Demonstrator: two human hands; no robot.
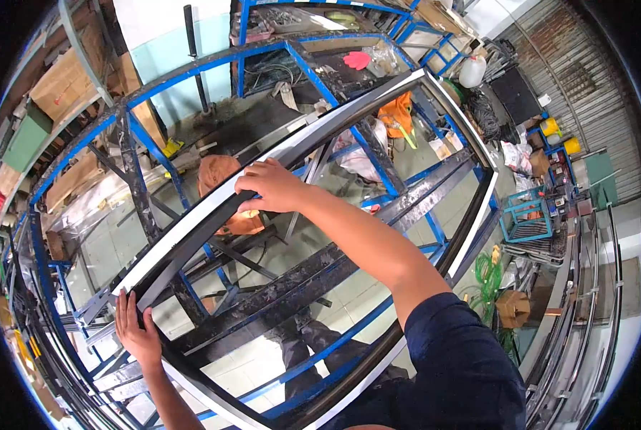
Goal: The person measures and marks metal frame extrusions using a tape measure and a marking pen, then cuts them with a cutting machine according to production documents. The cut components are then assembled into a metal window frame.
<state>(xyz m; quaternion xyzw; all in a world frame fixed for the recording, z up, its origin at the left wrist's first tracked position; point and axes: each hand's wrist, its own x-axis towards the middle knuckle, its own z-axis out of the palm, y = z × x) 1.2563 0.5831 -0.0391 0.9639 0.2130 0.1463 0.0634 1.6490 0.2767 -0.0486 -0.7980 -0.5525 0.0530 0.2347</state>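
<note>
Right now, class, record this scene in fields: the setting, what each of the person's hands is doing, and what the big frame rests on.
Setting: cluttered metal workshop
Left hand: flat on the near left corner of the black-and-white rectangular metal frame
Right hand: fingers curled over the frame's far rail
Support: blue welded steel stand
Nearby: white plastic jug
</note>
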